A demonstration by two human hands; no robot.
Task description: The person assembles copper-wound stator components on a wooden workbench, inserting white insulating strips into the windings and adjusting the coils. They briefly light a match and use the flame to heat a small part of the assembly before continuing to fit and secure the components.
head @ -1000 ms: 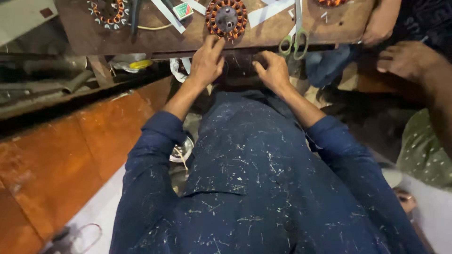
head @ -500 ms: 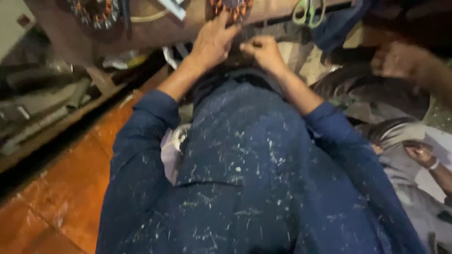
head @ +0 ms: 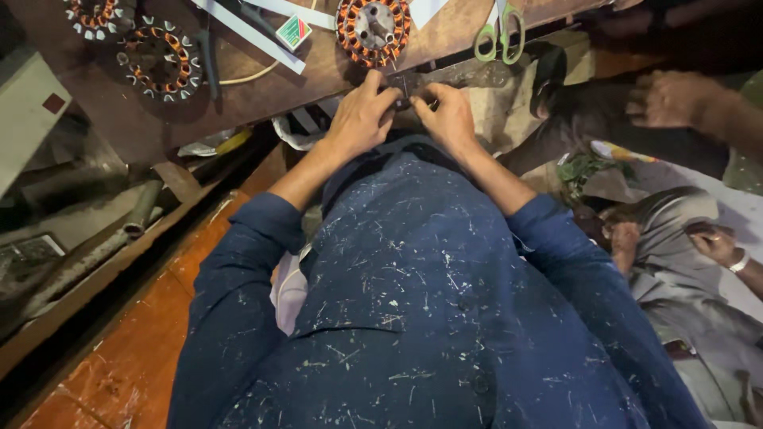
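Both hands meet at the near edge of the wooden surface [head: 262, 95], right in front of the person's chest. Left hand [head: 362, 119] and right hand [head: 445, 115] are curled inward, fingertips pinched together on a small dark piece [head: 407, 86] between them; it is too small and shadowed to tell what it is, or which hand grips it more firmly. It sits just at the edge, midway between the hands, so neither is clearly nearer.

Directly beyond the fingertips, almost touching the left hand's knuckles, lies a round stator with copper-coloured windings [head: 373, 28], flat on the surface with its hub facing up. Two more wound stators [head: 159, 57] lie well off to the left. Green-handled scissors [head: 501, 36] rest just beyond the right hand, blades pointing away. White strips [head: 246, 36] cross the surface diagonally.

To the right, another person's hand [head: 675, 99] rests apart from all this.
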